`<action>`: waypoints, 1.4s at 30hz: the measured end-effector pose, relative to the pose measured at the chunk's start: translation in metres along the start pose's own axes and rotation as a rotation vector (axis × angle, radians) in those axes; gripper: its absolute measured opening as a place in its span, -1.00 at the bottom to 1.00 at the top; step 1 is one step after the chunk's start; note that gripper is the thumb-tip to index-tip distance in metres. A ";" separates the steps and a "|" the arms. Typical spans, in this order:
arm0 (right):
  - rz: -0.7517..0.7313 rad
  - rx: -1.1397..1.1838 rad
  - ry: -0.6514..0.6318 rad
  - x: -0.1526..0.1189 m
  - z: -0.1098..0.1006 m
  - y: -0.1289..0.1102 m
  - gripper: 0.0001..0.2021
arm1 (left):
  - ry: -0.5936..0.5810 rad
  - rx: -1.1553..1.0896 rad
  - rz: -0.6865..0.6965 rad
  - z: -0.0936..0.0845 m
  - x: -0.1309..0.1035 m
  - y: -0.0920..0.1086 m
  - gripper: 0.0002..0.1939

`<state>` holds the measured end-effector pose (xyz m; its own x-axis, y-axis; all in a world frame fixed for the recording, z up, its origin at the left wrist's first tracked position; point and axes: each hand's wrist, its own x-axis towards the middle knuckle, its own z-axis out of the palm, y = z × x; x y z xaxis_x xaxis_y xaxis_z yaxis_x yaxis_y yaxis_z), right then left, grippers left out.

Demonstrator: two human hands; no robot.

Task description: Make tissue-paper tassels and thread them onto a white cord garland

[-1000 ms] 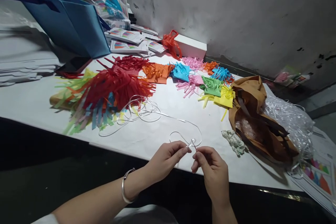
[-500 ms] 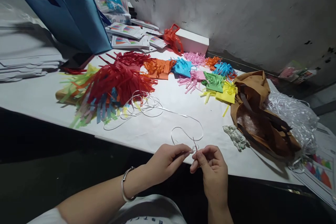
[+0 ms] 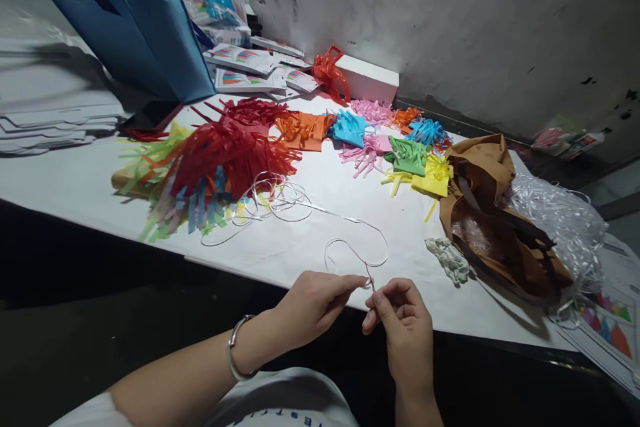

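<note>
White string (image 3: pixel 367 225) runs in loose loops over the white table, its near end reaching up to my fingers. My left hand (image 3: pixel 320 300) pinches at that end, thumb and forefinger nearly together; the fingertips partly hide what they hold. A thin dark red strand, like a twist tie (image 3: pixel 370 275), stands between the fingertips of both hands. Its lower end is pinched between thumb and forefinger of my right hand (image 3: pixel 403 320), whose other fingers curl in. Both hands are just over the table's front edge, fingertips close together.
Red fringed tissue paper (image 3: pixel 235 153) lies at left on paler strips. Several folded tissue tassels, one orange (image 3: pixel 305 132), one green (image 3: pixel 407 157), lie behind. A brown bag (image 3: pixel 480 213) and clear stringy plastic (image 3: pixel 555 227) stand right; a blue bag (image 3: pixel 145 33) and white boxes (image 3: pixel 245 80) are back left.
My left fingertips have shifted slightly right, closer to the red strand and over the string end. My right hand stays almost still, holding the strand.
</note>
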<state>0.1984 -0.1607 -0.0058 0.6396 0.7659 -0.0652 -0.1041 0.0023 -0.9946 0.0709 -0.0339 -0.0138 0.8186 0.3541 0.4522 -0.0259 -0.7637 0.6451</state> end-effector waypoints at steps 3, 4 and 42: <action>0.005 0.020 -0.018 0.000 0.000 0.000 -0.77 | 0.016 0.051 0.084 0.000 -0.001 -0.002 -0.61; 0.005 0.028 -0.023 0.000 -0.001 0.000 -0.78 | 0.017 0.072 0.103 0.000 -0.001 -0.003 -0.60; -0.100 0.214 -0.158 -0.005 -0.002 0.014 -0.86 | -0.324 -0.272 -0.004 -0.015 0.003 -0.005 -0.69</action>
<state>0.1951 -0.1653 -0.0200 0.5295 0.8460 0.0624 -0.2159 0.2056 -0.9545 0.0652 -0.0211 -0.0061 0.9560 0.1355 0.2602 -0.1373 -0.5771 0.8050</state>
